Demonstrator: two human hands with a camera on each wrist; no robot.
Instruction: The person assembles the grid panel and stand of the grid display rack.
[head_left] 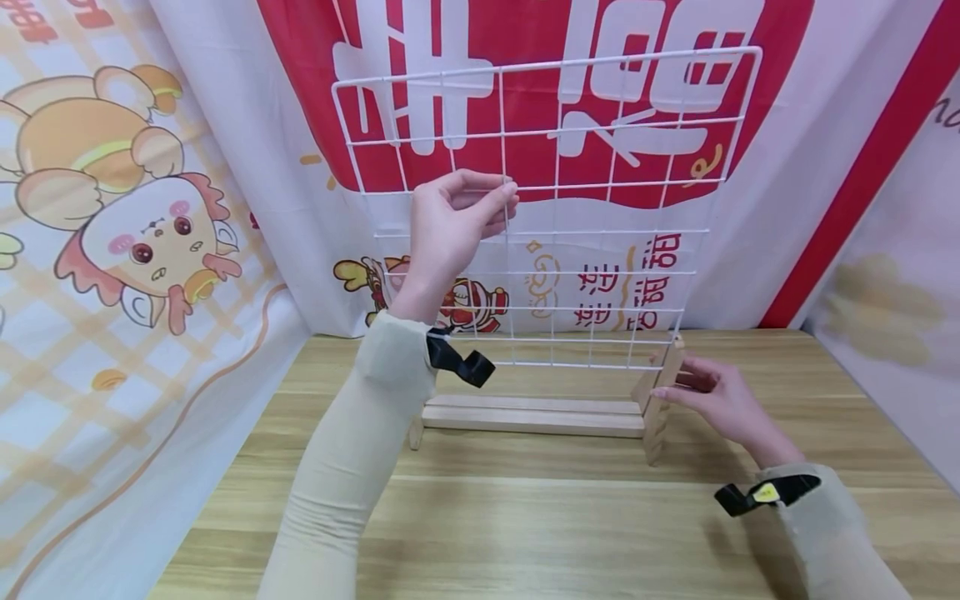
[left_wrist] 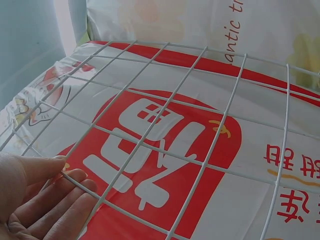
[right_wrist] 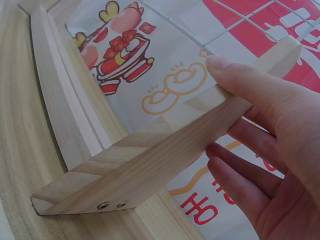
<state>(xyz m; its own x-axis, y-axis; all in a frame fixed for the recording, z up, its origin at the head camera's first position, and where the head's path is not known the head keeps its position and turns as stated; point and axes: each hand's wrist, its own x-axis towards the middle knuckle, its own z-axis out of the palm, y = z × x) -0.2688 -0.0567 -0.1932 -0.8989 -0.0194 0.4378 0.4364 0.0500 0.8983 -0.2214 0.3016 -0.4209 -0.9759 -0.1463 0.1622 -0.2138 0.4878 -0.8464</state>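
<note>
A white wire grid panel [head_left: 557,187] stands above a wooden stand [head_left: 532,417] on the table. My left hand [head_left: 453,225] pinches a wire left of the panel's middle, thumb in front and the other fingers behind, as the left wrist view also shows. The grid's lower right corner overlaps the stand's tilted right upright [head_left: 662,408], and its bottom wire hangs above the base bar. Around that upright, my right hand [head_left: 723,404] holds with the thumb on the front edge and fingers at the outer side. Two screw heads [right_wrist: 112,205] show low on the upright. My left forearm hides the stand's left upright.
The wood-grain table [head_left: 525,525] extends toward me in front of the stand. Behind it hangs a printed red-and-white cloth [head_left: 750,275], and patterned cloth walls [head_left: 247,400] close off the left and right sides.
</note>
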